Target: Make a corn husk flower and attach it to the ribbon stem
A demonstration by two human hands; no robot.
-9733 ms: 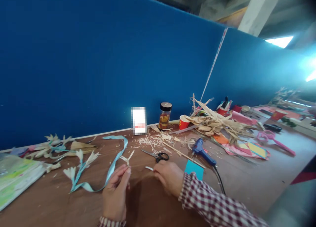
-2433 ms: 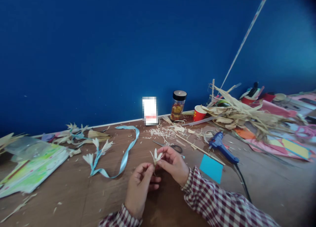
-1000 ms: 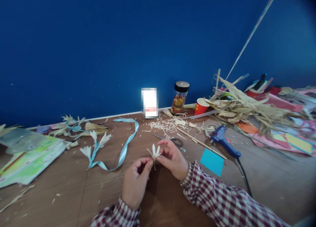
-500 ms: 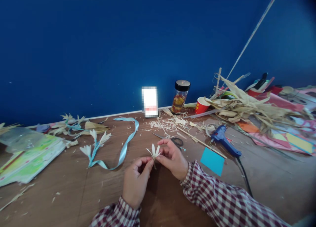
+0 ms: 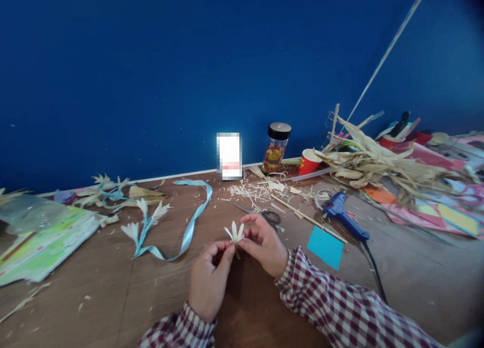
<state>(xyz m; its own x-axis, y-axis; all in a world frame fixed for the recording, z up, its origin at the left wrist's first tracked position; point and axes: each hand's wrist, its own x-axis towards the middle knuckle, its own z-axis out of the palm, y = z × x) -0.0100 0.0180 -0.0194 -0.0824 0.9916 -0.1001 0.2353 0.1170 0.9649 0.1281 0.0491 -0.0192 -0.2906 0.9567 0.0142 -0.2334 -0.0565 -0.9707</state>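
Note:
A small pale husk flower (image 5: pixel 235 233) with several pointed petals stands upright between my hands, above the brown table. My left hand (image 5: pixel 212 275) is closed, thumb and forefinger pinching the flower's base. From the other side, my right hand (image 5: pixel 264 244) is closed too, its thumb and fingertips on the flower's right petals. Scissors (image 5: pixel 270 217) lie just behind my right hand, which partly hides them. To the left lies a finished-looking stem of husk flowers wrapped in light blue ribbon (image 5: pixel 142 232), the ribbon's loose end curling away to the right.
A blue glue gun (image 5: pixel 346 216) with its cord and a blue paper square (image 5: pixel 325 247) lie right of my hands. Behind are husk scraps (image 5: pixel 257 191), a lidded jar (image 5: pixel 277 149), a red paper cup (image 5: pixel 309 161) and a dried husk pile (image 5: pixel 378 159). A blue wall (image 5: pixel 151 85) bounds the table.
Very little differs. The flower's petals have shifted slightly in my fingers, and both hands stay in nearly the same place.

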